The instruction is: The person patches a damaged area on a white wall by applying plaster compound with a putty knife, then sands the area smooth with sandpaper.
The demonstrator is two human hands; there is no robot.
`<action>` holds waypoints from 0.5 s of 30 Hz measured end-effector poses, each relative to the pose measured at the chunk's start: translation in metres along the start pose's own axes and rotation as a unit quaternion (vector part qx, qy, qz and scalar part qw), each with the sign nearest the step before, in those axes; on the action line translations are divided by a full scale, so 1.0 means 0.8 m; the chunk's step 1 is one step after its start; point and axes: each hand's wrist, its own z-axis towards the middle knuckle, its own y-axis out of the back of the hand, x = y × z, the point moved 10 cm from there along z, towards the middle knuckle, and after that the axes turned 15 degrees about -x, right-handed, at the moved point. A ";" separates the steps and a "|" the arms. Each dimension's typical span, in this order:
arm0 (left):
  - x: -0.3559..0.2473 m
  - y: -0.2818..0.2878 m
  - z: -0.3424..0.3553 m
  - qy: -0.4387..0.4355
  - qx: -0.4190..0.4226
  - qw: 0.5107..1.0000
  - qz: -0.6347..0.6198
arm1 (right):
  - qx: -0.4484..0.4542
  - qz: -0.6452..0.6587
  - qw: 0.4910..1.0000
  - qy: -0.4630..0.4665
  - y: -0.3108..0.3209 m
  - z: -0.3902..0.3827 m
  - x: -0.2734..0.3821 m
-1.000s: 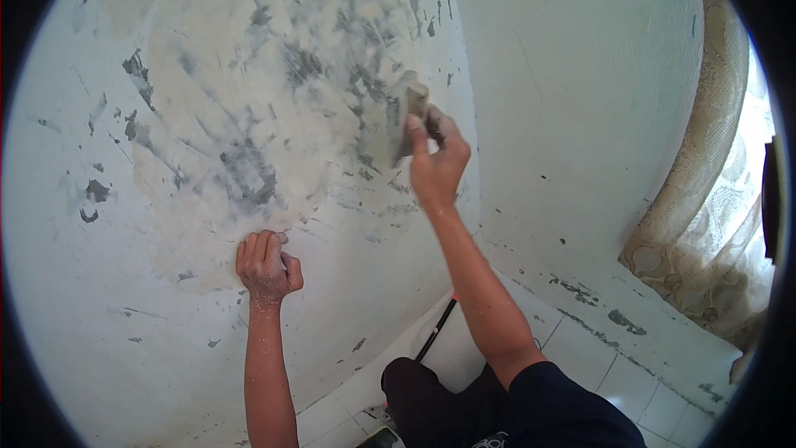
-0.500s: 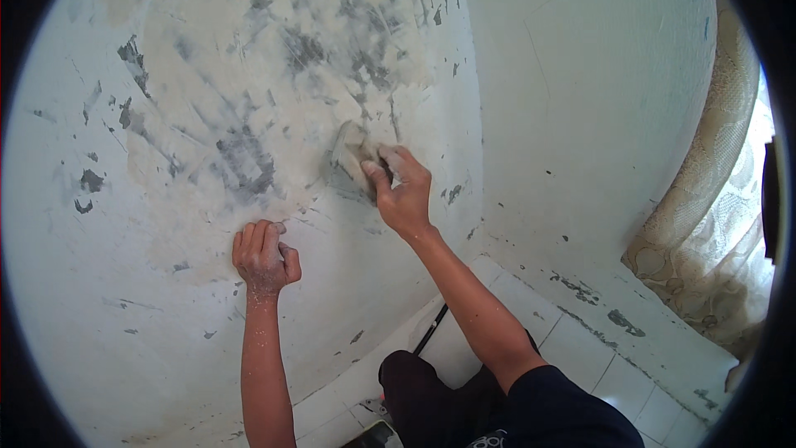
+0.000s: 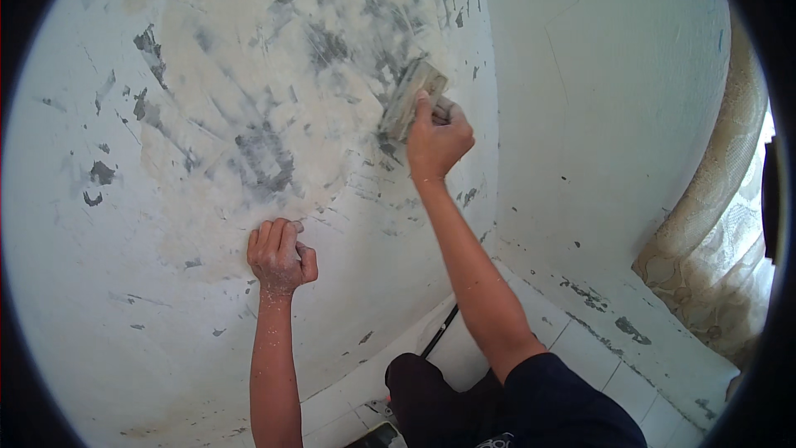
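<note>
Patchy wall (image 3: 224, 99) — right hand (image 3: 441, 146) clamps the flat tool (image 3: 410, 103), best pressed evenly; left hand (image 3: 280, 260) curls, apart — contents hidden.

We look down on two dusty hands at work on a pale, scuffed wall (image 3: 191, 365). In the right hand (image 3: 441, 141), we see a flat, rectangular grey-beige block (image 3: 414, 95), gripped with the thumb across its face, near the wall's right edge, where it meets an adjoining wall (image 3: 613, 116) with a thin crack. The left hand (image 3: 280, 259), loosely curled and flecked with white powder, is at the lower margin of a broad cream patch (image 3: 224, 99) streaked with dark grey. Beyond the adjoining wall's right edge, we see a patterned beige curtain (image 3: 692, 270); below, white floor tiles (image 3: 572, 353), a black rod (image 3: 438, 333) and a dark sleeve (image 3: 572, 398).
</note>
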 end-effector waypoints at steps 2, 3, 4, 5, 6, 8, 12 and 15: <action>-0.002 -0.003 0.003 0.005 -0.003 1.000 -0.010 | -0.007 0.002 1.000 0.024 -0.007 -0.024 0.024; -0.002 -0.002 0.006 -0.001 -0.007 1.000 -0.010 | 0.031 0.044 0.996 0.078 -0.019 -0.045 0.053; 0.000 0.001 0.006 -0.006 -0.013 1.000 -0.006 | 0.072 0.090 0.985 0.130 -0.026 -0.062 0.082; 0.004 0.004 0.004 -0.005 -0.013 1.000 -0.003 | 0.075 0.091 0.985 0.129 -0.017 -0.064 0.092; 0.008 0.005 -0.001 -0.004 -0.013 1.000 -0.006 | 0.165 0.140 0.975 0.043 -0.023 -0.071 0.088; 0.013 0.008 -0.008 -0.001 -0.011 1.000 -0.007 | 0.256 0.186 0.948 -0.046 -0.013 -0.085 0.068; 0.006 0.001 -0.001 -0.001 -0.012 1.000 -0.015 | 0.151 0.101 0.983 0.034 0.039 -0.002 -0.002; 0.003 0.000 0.001 -0.002 -0.009 1.000 -0.015 | 0.101 0.027 0.993 0.055 0.021 0.076 -0.039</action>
